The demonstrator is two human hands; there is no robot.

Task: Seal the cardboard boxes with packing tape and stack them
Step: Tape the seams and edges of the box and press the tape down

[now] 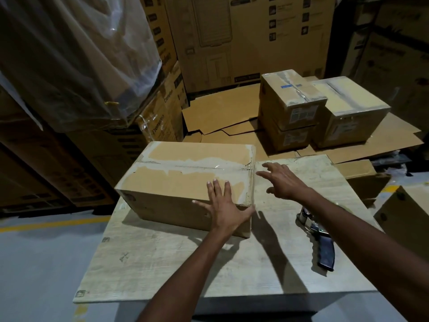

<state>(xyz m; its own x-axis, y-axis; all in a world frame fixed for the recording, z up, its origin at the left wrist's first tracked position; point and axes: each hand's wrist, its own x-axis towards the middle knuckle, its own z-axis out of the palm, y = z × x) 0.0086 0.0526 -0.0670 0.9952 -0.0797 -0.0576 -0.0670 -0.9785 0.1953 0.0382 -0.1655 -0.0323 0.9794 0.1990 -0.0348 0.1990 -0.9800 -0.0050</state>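
Observation:
A closed cardboard box [176, 180] lies on the pale wooden table [162, 263], with clear tape along its top seam. My left hand [224, 209] presses flat, fingers spread, on the box's near right corner. Just right of the box, my right hand [282, 181] hovers with straight fingers and holds nothing. A tape dispenser [319, 238] with a dark handle lies on the table under my right forearm. Behind the table, two taped boxes [291, 101] stand stacked, and a third taped box [350, 110] sits beside them.
Flattened cardboard sheets [220, 112] cover the floor behind the table. Tall printed cartons [243, 38] wall the back and left, and a plastic-wrapped load [69, 54] overhangs upper left. More boxes [404, 219] sit at the right. Grey floor with a yellow line [46, 225] lies at left.

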